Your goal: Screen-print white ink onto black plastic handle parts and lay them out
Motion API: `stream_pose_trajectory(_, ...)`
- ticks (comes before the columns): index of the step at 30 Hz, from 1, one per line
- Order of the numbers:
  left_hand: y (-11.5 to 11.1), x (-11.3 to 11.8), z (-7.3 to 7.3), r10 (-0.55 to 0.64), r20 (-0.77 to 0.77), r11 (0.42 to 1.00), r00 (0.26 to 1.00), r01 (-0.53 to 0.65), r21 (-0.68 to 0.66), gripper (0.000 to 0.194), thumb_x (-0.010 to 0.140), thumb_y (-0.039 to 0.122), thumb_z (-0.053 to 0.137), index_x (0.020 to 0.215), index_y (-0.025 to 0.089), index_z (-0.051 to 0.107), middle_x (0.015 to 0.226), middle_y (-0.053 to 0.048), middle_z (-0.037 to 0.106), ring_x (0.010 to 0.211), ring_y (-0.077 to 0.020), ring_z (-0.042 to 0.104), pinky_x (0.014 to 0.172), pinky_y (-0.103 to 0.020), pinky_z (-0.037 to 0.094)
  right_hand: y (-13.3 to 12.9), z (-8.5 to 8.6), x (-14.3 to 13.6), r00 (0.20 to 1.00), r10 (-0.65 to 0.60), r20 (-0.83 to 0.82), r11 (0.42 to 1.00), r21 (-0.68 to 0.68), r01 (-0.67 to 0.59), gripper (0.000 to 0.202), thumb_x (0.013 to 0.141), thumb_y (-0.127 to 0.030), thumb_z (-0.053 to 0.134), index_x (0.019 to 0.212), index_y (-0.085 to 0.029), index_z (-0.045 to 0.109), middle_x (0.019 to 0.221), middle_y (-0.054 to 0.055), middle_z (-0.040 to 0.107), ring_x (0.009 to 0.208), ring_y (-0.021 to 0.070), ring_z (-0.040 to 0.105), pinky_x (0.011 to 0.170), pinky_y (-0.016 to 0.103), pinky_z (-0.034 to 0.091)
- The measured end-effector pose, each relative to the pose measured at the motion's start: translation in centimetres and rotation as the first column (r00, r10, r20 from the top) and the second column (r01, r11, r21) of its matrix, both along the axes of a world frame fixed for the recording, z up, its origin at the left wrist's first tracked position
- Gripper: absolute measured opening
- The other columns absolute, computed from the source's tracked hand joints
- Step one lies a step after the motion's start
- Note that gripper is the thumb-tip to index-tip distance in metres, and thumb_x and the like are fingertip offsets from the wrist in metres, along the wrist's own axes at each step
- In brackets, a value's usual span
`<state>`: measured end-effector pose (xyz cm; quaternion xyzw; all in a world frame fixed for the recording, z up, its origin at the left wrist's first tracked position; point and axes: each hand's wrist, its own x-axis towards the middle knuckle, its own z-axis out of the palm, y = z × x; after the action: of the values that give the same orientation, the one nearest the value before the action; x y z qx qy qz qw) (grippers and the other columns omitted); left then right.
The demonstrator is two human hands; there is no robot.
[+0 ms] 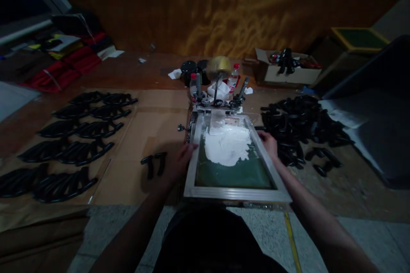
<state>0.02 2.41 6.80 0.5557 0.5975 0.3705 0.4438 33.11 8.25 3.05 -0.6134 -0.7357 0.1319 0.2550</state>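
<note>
A screen-printing frame (238, 194) with a metal border lies in front of me, tilted on its hinged clamp (218, 108). White ink (226, 147) covers the upper part of its green mesh (230, 175). My left hand (182, 160) is at the frame's left side, its fingertips by the border and partly in shadow. At the right side, my right hand (269, 143) has its fingers closed near the end of a black tube-like handle (260, 128); the frame hides what lies beneath. Two black curved handles (154, 164) lie left of my left hand.
Rows of black handles (77, 136) lie on cardboard (137, 132) at left. A loose heap of handles (301, 119) is at right, near a dark bin (378, 115). Bottles (233, 76), a lamp (219, 66) and an open box (288, 70) stand behind.
</note>
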Motion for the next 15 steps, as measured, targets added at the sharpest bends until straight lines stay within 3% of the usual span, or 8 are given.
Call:
stream_pose_trajectory(3, -1.6, 0.1, -4.8, -0.025, 0.020, 0.991, 0.999, 0.027, -0.133, 0.062, 0.087, 0.047, 0.052, 0.140, 0.015, 0.050, 0.090, -0.008, 0.071, 0.081, -0.0234, 0.064, 0.073, -0.036, 0.053, 2.5, 1.7, -0.9, 0.990, -0.139, 0.009, 0.980, 0.142, 0.136, 0.043, 0.088, -0.029, 0.051, 0.122, -0.010, 0.067, 0.118, 0.016, 0.067, 0.101, 0.0254, 0.063, 0.087, 0.036, 0.051)
stream_pose_trajectory(5, -1.8, 0.3, -7.3, -0.034, 0.011, 0.987, 0.999, 0.036, -0.157, 0.070, 0.087, 0.047, 0.053, 0.148, 0.014, 0.040, 0.088, -0.007, 0.070, 0.078, -0.0232, 0.064, 0.073, -0.037, 0.053, 3.6, 2.6, -4.0, 0.995, -0.040, 0.088, 0.984, 0.179, 0.023, 0.058, 0.081, -0.028, 0.065, 0.136, -0.012, 0.056, 0.140, 0.019, 0.052, 0.121, 0.0309, 0.052, 0.099, 0.042, 0.045)
stream_pose_trajectory(7, -1.5, 0.3, -8.8, -0.040, 0.002, 0.988, 0.999, 0.040, -0.146, 0.069, 0.087, 0.046, 0.054, 0.148, 0.016, 0.041, 0.095, -0.009, 0.071, 0.084, -0.0248, 0.066, 0.079, -0.039, 0.053, 3.9, 3.2, -7.5, 0.968, 0.139, 0.206, 0.985, 0.074, -0.158, 0.058, 0.079, -0.026, 0.069, 0.134, -0.012, 0.055, 0.138, 0.019, 0.052, 0.124, 0.0333, 0.048, 0.101, 0.043, 0.042)
stream_pose_trajectory(9, -1.2, 0.2, -9.6, -0.042, -0.014, 0.991, 0.999, 0.040, -0.127, 0.067, 0.086, 0.046, 0.056, 0.146, 0.016, 0.044, 0.107, -0.012, 0.071, 0.094, -0.0272, 0.066, 0.087, -0.042, 0.052, 3.3, 3.1, -9.9, 0.917, 0.272, 0.291, 0.962, -0.109, -0.251, 0.037, 0.083, -0.022, 0.064, 0.118, -0.013, 0.063, 0.119, 0.016, 0.064, 0.112, 0.0307, 0.055, 0.093, 0.038, 0.045)
stream_pose_trajectory(11, -1.1, 0.1, -9.9, -0.039, -0.020, 0.993, 0.999, 0.036, -0.109, 0.065, 0.087, 0.046, 0.056, 0.144, 0.016, 0.046, 0.119, -0.015, 0.068, 0.103, -0.0287, 0.065, 0.094, -0.044, 0.049, 1.6, 2.6, -10.6, 0.862, 0.376, 0.339, 0.920, -0.243, -0.306, 0.021, 0.084, -0.016, 0.057, 0.104, -0.016, 0.067, 0.103, 0.012, 0.069, 0.099, 0.0266, 0.060, 0.083, 0.032, 0.046)
stream_pose_trajectory(15, -1.3, 0.3, -9.8, -0.015, 0.028, 0.990, 0.999, 0.019, -0.143, 0.062, 0.086, 0.044, 0.057, 0.141, 0.015, 0.048, 0.120, -0.015, 0.068, 0.103, -0.0285, 0.066, 0.093, -0.042, 0.050, -2.2, 2.2, -8.1, 0.720, 0.611, 0.328, 0.790, -0.308, -0.530, 0.027, 0.081, -0.008, 0.052, 0.100, -0.018, 0.068, 0.102, 0.010, 0.069, 0.096, 0.0227, 0.062, 0.078, 0.029, 0.044)
